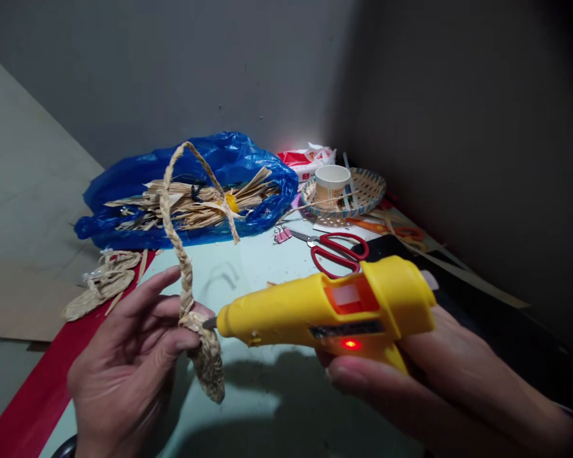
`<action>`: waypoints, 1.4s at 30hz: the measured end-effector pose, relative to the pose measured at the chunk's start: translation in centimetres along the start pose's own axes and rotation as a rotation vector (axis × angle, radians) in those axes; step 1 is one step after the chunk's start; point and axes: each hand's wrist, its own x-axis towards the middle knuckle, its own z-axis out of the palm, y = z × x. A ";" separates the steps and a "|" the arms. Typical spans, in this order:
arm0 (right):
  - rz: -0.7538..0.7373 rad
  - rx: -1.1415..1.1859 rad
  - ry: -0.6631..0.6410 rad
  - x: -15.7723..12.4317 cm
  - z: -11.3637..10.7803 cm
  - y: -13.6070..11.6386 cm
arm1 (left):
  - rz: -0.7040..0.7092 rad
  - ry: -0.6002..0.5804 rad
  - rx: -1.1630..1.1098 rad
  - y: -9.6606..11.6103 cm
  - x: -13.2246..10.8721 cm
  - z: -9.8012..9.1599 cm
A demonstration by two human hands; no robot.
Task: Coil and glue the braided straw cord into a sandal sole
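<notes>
Watching through the head camera, I am seeing the right hand (434,375) wrapping around the yellow glue gun (277,308), whose red light is glowing. Just left of the glue gun, the left hand (128,356) is pinching the braided straw piece (210,366) between thumb and fingers. The nozzle is meeting the braid there or hovering just over it; I cannot tell which. Its thicker end is hanging below the tip, and its thin strand is arching up and over.

I am judging the piece light, dry and springy, hardly slippery, liable to fray if twisted. I am favouring a hold on the thick, flat part, keeping fingertips off the nozzle, which is probably hot.

Beyond the glue gun, red-handled scissors (334,251) are lying open; farther, to its left, a blue bag (236,152) is cradling straw (186,216); straight behind, a paper cup (332,184) is standing in a woven basket (370,184).
</notes>
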 end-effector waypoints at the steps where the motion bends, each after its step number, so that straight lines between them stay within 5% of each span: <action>1: -0.015 -0.007 -0.020 0.2 0.0 -0.3 | 0.004 -0.011 -0.005 0.0 0.1 0.1; 18: -0.077 0.022 -0.029 1.1 0.0 -1.0 | -0.025 0.004 -0.073 0.4 0.1 0.3; 42: 0.085 0.083 -0.136 -1.6 0.0 1.1 | -0.112 0.019 -0.193 1.1 0.6 1.3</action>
